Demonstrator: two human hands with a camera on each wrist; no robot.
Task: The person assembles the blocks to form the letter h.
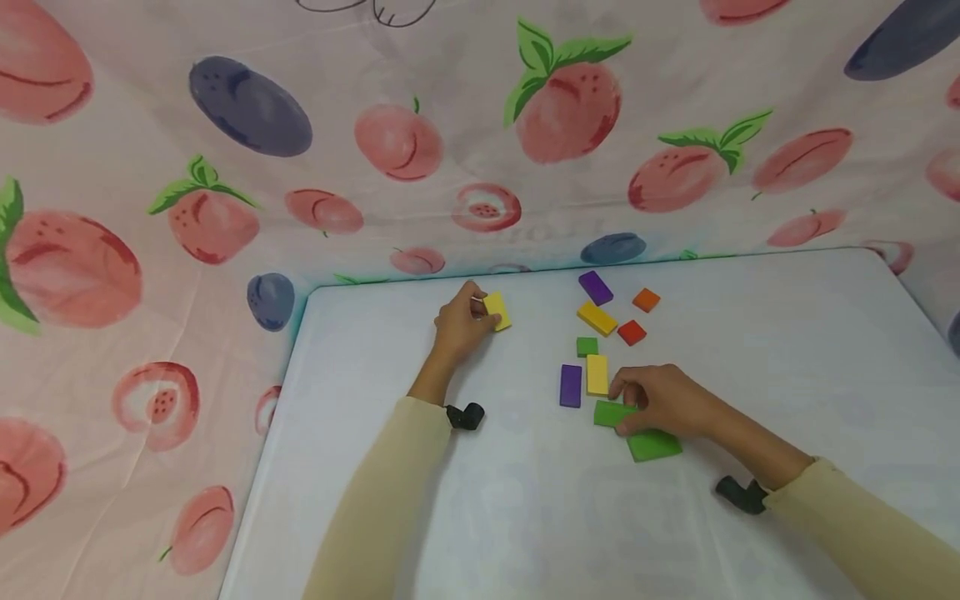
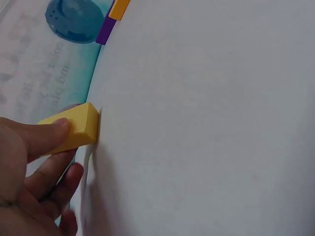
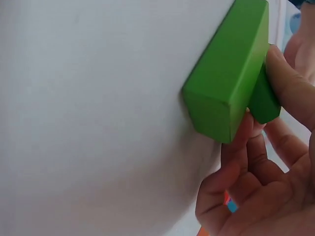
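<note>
My left hand [image 1: 459, 325] pinches a yellow rectangular block [image 1: 498, 310] between thumb and fingers near the table's far edge. The left wrist view shows the thumb across the face of that yellow block [image 2: 87, 125]. Toward the right, my right hand [image 1: 670, 402] grips a green block [image 1: 611, 413], its thumb on the near side. A second green block [image 1: 654, 447] lies close by it, toward me. From the right wrist, this second green block [image 3: 221, 73] stands in front and partly hides the gripped green block [image 3: 266, 101].
Beyond the right hand lie a yellow block [image 1: 597, 375], a purple block [image 1: 571, 386] and a small green block [image 1: 587, 347]. Farther back are an orange-yellow block [image 1: 597, 318], another purple block [image 1: 596, 287], a red piece [image 1: 632, 332] and an orange piece [image 1: 646, 300]. Fruit-print cloth [image 1: 420, 225] borders the white table [image 1: 510, 517].
</note>
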